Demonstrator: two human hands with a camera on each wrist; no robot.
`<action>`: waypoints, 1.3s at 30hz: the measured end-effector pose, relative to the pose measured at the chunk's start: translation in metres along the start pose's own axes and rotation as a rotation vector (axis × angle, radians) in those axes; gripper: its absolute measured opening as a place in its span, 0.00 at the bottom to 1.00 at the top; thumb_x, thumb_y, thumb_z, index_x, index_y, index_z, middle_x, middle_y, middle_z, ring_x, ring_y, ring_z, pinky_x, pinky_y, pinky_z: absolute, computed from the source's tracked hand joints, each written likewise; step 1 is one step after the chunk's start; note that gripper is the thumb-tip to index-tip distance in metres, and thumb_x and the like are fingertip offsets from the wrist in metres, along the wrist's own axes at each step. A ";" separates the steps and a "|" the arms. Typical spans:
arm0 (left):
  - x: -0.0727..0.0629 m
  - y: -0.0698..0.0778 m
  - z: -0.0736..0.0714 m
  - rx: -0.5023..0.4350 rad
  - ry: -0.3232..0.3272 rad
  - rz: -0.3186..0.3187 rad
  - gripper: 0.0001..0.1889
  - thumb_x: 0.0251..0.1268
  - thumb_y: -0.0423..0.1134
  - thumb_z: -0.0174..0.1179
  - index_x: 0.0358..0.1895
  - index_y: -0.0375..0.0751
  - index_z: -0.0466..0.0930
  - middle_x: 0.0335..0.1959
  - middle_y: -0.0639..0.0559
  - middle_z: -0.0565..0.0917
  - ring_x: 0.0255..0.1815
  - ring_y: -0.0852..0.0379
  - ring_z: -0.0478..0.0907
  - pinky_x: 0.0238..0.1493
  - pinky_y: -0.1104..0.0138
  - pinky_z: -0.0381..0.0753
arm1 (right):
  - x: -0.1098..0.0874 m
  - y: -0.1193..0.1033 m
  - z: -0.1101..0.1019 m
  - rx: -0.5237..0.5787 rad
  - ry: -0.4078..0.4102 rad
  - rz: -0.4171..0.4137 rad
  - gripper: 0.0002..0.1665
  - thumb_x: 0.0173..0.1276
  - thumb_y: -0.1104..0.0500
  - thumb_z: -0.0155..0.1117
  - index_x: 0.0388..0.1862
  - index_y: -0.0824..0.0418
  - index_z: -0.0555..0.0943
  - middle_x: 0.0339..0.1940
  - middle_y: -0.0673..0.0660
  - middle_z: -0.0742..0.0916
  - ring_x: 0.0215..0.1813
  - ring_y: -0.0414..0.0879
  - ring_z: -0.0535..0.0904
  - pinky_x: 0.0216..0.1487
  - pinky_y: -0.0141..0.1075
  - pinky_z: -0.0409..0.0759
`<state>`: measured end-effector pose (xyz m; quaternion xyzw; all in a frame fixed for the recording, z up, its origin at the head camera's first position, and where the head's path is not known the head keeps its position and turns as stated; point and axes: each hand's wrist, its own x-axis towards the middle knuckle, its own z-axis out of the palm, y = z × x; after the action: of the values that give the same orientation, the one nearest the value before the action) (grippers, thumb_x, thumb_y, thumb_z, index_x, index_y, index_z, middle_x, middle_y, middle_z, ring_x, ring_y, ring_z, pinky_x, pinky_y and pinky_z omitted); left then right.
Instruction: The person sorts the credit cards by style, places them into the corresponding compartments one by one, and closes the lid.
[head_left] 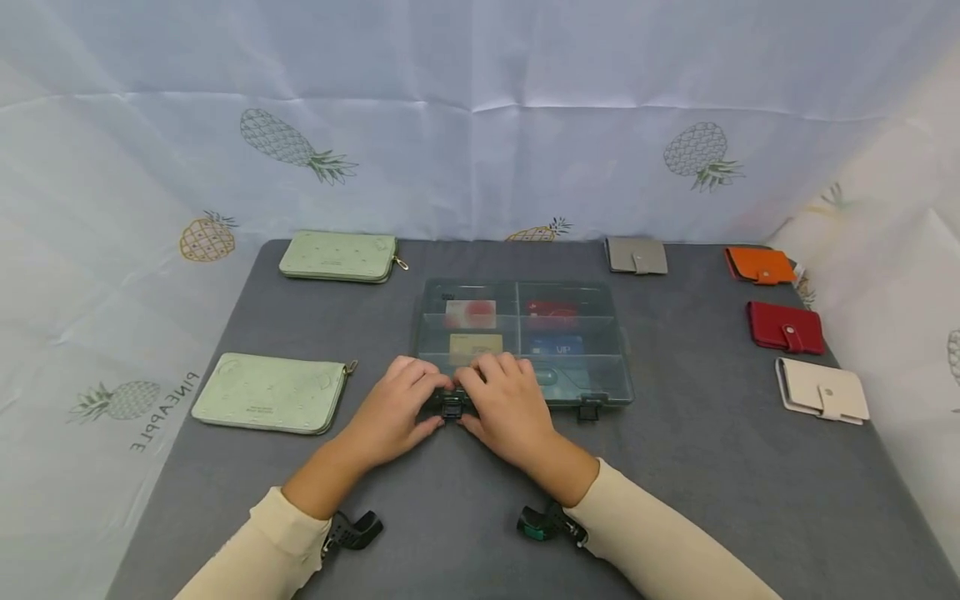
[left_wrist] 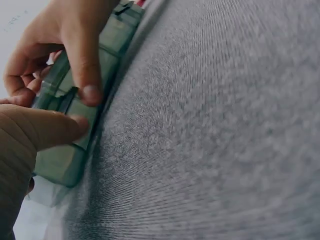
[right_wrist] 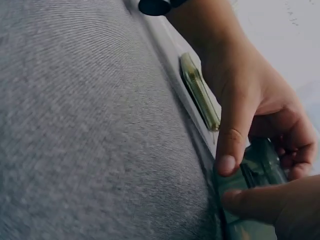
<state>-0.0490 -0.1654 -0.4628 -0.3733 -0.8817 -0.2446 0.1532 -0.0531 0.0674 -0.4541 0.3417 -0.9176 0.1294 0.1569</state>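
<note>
A translucent green compartment box (head_left: 573, 383) lies on the grey table with its lid down. Bank-type cards show through the lid, among them a yellowish card (head_left: 476, 343) and a blue VIP card (head_left: 557, 345). My left hand (head_left: 397, 410) and right hand (head_left: 508, 408) meet at the box's front left, on either side of a black latch (head_left: 452, 407). Bent fingers rest over the lid's front edge while both thumbs are at the front wall. In the left wrist view, the left thumb (left_wrist: 65, 127) and right thumb (left_wrist: 87, 75) flank the latch.
Two pale green zip wallets (head_left: 270, 392) lie on the left. Toward the right are a grey card holder (head_left: 636, 255), an orange one (head_left: 761, 265), a red one (head_left: 786, 327) and a cream one (head_left: 822, 390). Pineapple-printed cloth (head_left: 480, 167) hangs behind the table.
</note>
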 end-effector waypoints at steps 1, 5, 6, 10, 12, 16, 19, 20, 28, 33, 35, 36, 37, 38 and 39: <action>0.001 0.000 0.000 -0.004 -0.005 -0.007 0.28 0.47 0.35 0.87 0.51 0.43 0.83 0.49 0.50 0.80 0.51 0.47 0.74 0.57 0.53 0.76 | 0.000 0.000 0.000 0.008 0.009 -0.002 0.32 0.55 0.41 0.88 0.54 0.49 0.83 0.50 0.52 0.82 0.45 0.52 0.75 0.45 0.49 0.73; 0.004 0.000 -0.001 -0.064 -0.006 -0.028 0.19 0.59 0.38 0.81 0.51 0.45 0.85 0.48 0.52 0.81 0.50 0.49 0.75 0.55 0.54 0.77 | -0.002 0.003 -0.001 0.065 0.043 -0.008 0.24 0.63 0.40 0.83 0.52 0.47 0.85 0.50 0.50 0.83 0.43 0.49 0.75 0.41 0.45 0.70; 0.004 -0.001 -0.001 -0.081 -0.004 -0.029 0.16 0.62 0.39 0.79 0.51 0.45 0.85 0.47 0.52 0.82 0.50 0.49 0.75 0.55 0.54 0.77 | -0.002 0.004 -0.001 0.079 0.055 -0.005 0.22 0.65 0.40 0.81 0.52 0.47 0.86 0.50 0.50 0.83 0.42 0.49 0.75 0.40 0.44 0.69; 0.007 0.000 0.001 -0.112 0.027 -0.024 0.10 0.69 0.39 0.73 0.49 0.46 0.86 0.45 0.54 0.82 0.47 0.51 0.76 0.52 0.56 0.77 | -0.003 0.003 -0.001 0.087 0.093 0.015 0.13 0.70 0.45 0.78 0.49 0.47 0.88 0.47 0.49 0.84 0.40 0.49 0.75 0.38 0.44 0.70; 0.008 0.001 0.002 -0.108 0.042 -0.026 0.09 0.69 0.39 0.73 0.48 0.46 0.86 0.45 0.54 0.83 0.46 0.52 0.76 0.52 0.56 0.76 | -0.003 0.002 -0.001 0.085 0.101 0.027 0.12 0.71 0.46 0.77 0.48 0.47 0.88 0.46 0.49 0.85 0.39 0.49 0.75 0.38 0.45 0.71; 0.010 0.009 0.002 -0.044 0.068 -0.055 0.07 0.68 0.37 0.72 0.46 0.45 0.87 0.43 0.54 0.83 0.43 0.51 0.76 0.49 0.55 0.76 | -0.005 0.004 -0.005 0.165 0.071 0.038 0.13 0.73 0.46 0.76 0.51 0.47 0.88 0.49 0.49 0.85 0.43 0.49 0.76 0.42 0.46 0.72; 0.015 0.018 0.001 0.070 0.076 -0.081 0.05 0.65 0.37 0.67 0.42 0.47 0.87 0.40 0.54 0.83 0.41 0.49 0.77 0.44 0.52 0.75 | -0.011 0.008 -0.014 0.309 0.050 0.038 0.16 0.73 0.47 0.76 0.54 0.50 0.88 0.54 0.50 0.86 0.51 0.50 0.78 0.50 0.49 0.74; 0.017 0.022 0.001 0.106 0.078 -0.087 0.06 0.63 0.37 0.66 0.42 0.47 0.87 0.40 0.54 0.83 0.41 0.49 0.77 0.43 0.51 0.74 | -0.015 0.010 -0.017 0.350 0.052 0.036 0.17 0.73 0.48 0.76 0.55 0.51 0.88 0.55 0.50 0.86 0.54 0.50 0.78 0.53 0.50 0.73; 0.050 0.059 0.022 0.097 0.076 0.004 0.13 0.65 0.44 0.71 0.51 0.47 0.90 0.46 0.52 0.85 0.46 0.50 0.80 0.44 0.53 0.77 | -0.064 0.057 -0.043 0.387 0.201 0.037 0.21 0.77 0.41 0.69 0.54 0.55 0.89 0.52 0.52 0.87 0.52 0.52 0.79 0.55 0.56 0.70; 0.080 0.082 0.046 0.017 0.016 0.065 0.17 0.65 0.45 0.76 0.56 0.48 0.89 0.51 0.53 0.84 0.48 0.53 0.79 0.47 0.57 0.77 | -0.092 0.094 -0.057 0.340 0.223 0.070 0.31 0.79 0.32 0.61 0.54 0.57 0.90 0.51 0.54 0.87 0.51 0.56 0.79 0.53 0.59 0.68; 0.092 0.088 0.055 -0.010 -0.012 0.086 0.19 0.66 0.46 0.76 0.58 0.48 0.88 0.51 0.53 0.83 0.48 0.54 0.79 0.47 0.58 0.77 | -0.100 0.105 -0.061 0.328 0.214 0.074 0.32 0.78 0.31 0.61 0.55 0.57 0.89 0.51 0.55 0.87 0.52 0.57 0.78 0.53 0.59 0.67; 0.097 0.091 0.059 -0.016 -0.027 0.093 0.20 0.66 0.47 0.76 0.58 0.48 0.88 0.52 0.53 0.83 0.48 0.55 0.79 0.47 0.58 0.77 | -0.104 0.110 -0.062 0.325 0.211 0.072 0.33 0.78 0.30 0.61 0.55 0.56 0.89 0.52 0.55 0.87 0.52 0.57 0.78 0.53 0.59 0.66; 0.102 0.094 0.062 -0.016 -0.044 0.097 0.20 0.67 0.48 0.76 0.59 0.49 0.88 0.52 0.54 0.83 0.48 0.55 0.79 0.47 0.59 0.76 | -0.107 0.114 -0.063 0.326 0.205 0.070 0.33 0.77 0.30 0.61 0.56 0.56 0.89 0.52 0.55 0.87 0.52 0.57 0.77 0.53 0.59 0.66; 0.106 0.097 0.065 -0.012 -0.058 0.101 0.21 0.67 0.49 0.76 0.60 0.49 0.87 0.52 0.54 0.83 0.48 0.55 0.78 0.47 0.59 0.76 | -0.110 0.118 -0.064 0.330 0.199 0.063 0.33 0.77 0.30 0.61 0.56 0.56 0.89 0.52 0.55 0.86 0.53 0.57 0.77 0.53 0.58 0.65; 0.110 0.099 0.068 -0.002 -0.069 0.102 0.21 0.67 0.50 0.76 0.60 0.49 0.87 0.52 0.54 0.83 0.48 0.56 0.78 0.47 0.60 0.76 | -0.112 0.122 -0.065 0.332 0.189 0.057 0.33 0.76 0.30 0.62 0.57 0.56 0.88 0.52 0.55 0.86 0.53 0.57 0.76 0.53 0.58 0.65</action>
<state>-0.0566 -0.0045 -0.4384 -0.4261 -0.8660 -0.2244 0.1344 -0.0415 0.2450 -0.4526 0.3231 -0.8741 0.3149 0.1802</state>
